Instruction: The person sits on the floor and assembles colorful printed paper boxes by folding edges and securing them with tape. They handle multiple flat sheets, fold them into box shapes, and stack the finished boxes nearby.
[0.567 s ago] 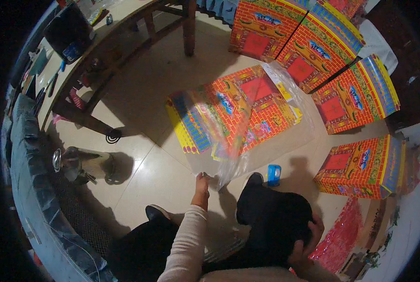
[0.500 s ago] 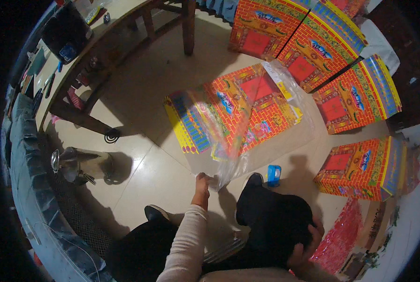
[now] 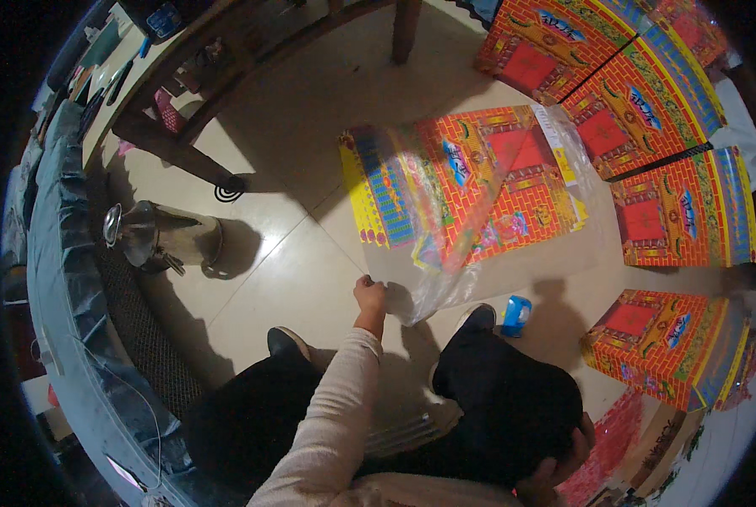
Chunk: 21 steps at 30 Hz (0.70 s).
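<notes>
My left hand [image 3: 371, 299] is closed at the near edge of a clear plastic bag [image 3: 435, 291], its fingers pinching the film. Inside and partly under that film lies a stack of flat printed cardboard sheets [image 3: 513, 215], red brick pattern with a red door panel and blue and yellow borders. The sheets' left ends stick out of the bag's mouth. My right hand [image 3: 574, 456] rests on the side of my right knee, fingers apart, holding nothing; part of it is hidden by the leg.
Folded printed cardboard boxes [image 3: 640, 139] stand in a row at the right, with another box [image 3: 661, 346] nearer. A blue tape dispenser [image 3: 516, 316] lies by my right shoe. A metal kettle [image 3: 175, 237] stands left, below a wooden table [image 3: 171, 152]. Red crinkled material [image 3: 610, 439] lies lower right.
The view has shifted, so the sheets and boxes sit further right in the picture. My left hand stays at the bag's near edge, and my right hand is still on the knee.
</notes>
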### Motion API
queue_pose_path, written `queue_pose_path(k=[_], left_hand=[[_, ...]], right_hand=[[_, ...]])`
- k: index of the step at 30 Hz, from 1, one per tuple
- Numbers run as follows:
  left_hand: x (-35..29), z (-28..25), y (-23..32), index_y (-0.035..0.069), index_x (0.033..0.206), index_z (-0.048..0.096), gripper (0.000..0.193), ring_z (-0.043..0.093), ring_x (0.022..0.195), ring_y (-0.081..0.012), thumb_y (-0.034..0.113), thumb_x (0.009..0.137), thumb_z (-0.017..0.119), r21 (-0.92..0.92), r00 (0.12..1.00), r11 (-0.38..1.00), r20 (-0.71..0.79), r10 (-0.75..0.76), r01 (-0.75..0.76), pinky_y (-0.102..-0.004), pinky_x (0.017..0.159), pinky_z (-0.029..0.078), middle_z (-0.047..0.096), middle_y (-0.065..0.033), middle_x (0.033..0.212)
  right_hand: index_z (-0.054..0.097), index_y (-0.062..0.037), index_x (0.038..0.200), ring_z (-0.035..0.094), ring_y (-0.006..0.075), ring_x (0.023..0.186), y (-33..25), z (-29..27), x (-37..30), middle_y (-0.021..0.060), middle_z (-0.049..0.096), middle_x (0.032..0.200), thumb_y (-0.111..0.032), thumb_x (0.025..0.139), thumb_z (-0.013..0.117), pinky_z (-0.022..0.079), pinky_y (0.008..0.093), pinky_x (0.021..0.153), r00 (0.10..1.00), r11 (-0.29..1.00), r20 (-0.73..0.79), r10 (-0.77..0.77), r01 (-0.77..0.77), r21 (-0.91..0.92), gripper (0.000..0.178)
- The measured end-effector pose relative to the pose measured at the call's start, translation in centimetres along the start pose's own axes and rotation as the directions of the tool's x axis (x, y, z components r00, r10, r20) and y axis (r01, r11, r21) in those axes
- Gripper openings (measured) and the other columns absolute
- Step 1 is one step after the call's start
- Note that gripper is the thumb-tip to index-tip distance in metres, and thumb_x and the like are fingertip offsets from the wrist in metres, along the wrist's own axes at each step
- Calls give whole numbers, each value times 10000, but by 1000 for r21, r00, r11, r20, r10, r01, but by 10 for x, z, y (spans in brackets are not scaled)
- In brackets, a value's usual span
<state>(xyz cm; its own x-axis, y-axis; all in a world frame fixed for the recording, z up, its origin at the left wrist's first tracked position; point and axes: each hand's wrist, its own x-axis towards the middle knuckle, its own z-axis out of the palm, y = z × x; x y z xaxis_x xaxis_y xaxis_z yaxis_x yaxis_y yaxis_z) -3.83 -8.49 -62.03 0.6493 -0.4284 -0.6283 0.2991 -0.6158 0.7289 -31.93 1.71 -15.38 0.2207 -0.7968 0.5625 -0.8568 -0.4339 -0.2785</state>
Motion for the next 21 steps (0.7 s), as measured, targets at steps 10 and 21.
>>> queue_pose_path(k=[10, 21], left_hand=[[-31, 0, 68, -22, 1029, 629, 209, 643, 719, -134, 63, 855, 711, -316, 984, 948, 177, 14, 44, -291, 630, 535, 693, -67, 865], [-28, -16, 94, 37, 996, 675, 196, 611, 751, -107, 225, 1002, 621, -430, 844, 874, 534, 46, 225, -274, 651, 476, 667, 5, 872]], right_hand=[[491, -182, 1308, 507, 438, 1188, -1, 17, -4, 228, 522, 1250, -517, 988, 378, 462, 581, 942, 976, 994, -190, 108, -105, 28, 477], [388, -46, 1433, 428, 369, 1345, 14, -22, -37, 216, 388, 1498, -507, 1003, 362, 360, 552, 1103, 955, 958, 111, 274, -282, 61, 631]])
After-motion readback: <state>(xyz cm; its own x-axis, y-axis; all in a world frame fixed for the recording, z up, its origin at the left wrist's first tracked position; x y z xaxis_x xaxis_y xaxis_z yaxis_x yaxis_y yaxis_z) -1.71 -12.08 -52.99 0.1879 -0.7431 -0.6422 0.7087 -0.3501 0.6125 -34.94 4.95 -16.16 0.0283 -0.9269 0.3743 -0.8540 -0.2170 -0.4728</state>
